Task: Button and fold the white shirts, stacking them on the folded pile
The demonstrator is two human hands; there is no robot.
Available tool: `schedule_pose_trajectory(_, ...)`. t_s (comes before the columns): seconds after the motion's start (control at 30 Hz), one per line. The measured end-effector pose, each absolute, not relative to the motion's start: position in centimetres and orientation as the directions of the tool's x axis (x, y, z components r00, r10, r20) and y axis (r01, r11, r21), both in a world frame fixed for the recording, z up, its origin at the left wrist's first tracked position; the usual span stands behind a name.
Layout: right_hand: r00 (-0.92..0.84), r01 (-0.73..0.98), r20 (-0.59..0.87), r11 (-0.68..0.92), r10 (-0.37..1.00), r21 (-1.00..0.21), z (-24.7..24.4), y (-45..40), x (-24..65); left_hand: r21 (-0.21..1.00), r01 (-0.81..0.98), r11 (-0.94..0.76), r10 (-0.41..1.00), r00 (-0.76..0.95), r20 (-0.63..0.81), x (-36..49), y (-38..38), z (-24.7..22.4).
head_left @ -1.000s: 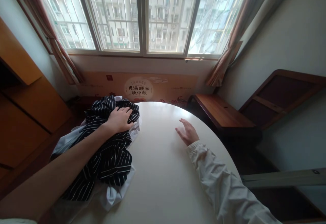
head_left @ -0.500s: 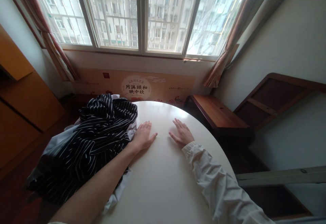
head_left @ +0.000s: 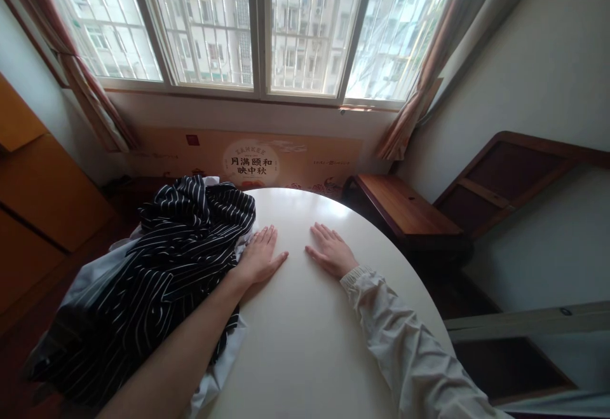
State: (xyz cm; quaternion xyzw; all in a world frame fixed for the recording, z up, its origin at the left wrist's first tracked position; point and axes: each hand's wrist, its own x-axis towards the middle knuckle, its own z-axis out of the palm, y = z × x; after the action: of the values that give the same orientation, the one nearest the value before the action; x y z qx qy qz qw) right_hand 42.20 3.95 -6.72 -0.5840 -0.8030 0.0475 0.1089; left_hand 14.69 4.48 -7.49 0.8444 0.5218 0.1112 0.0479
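Observation:
My left hand (head_left: 258, 257) lies on the white round table (head_left: 300, 343), fingers stretched and thumb spread, holding nothing. It is beside a heap of black cloth with white stripes (head_left: 157, 279), which has white cloth (head_left: 222, 365) under it and covers the table's left side. My right hand (head_left: 332, 250) rests open on the table, palm down, its thumb apart from the fingers. A light elastic sleeve covers the right forearm; the left forearm is bare and passes over the striped cloth.
Behind the table are a printed banner (head_left: 305, 158) and a barred window. A wooden bench-like piece (head_left: 410, 206) stands at the right, near a dark framed panel (head_left: 509, 177). An orange cabinet (head_left: 52, 196) is at the left.
My right hand has shifted slightly left over the table. The whole view has moved a little, and both hands remain flat.

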Motion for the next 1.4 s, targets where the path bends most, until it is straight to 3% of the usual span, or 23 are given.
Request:
schedule_pose_trajectory(0.2,-0.208,0.949,0.097,0.225,0.973,-0.22,-6.85,3.94,41.25,0.182,0.879,-0.44,0.898,0.427,0.11,14.77,4.59,-7.46)
schedule_pose_trajectory(1.4,-0.213,0.958,0.095,0.227,0.972,-0.175,-6.69,3.77,41.11,0.122,0.887,-0.445,0.895,0.436,0.096,14.74,4.85,-7.71)
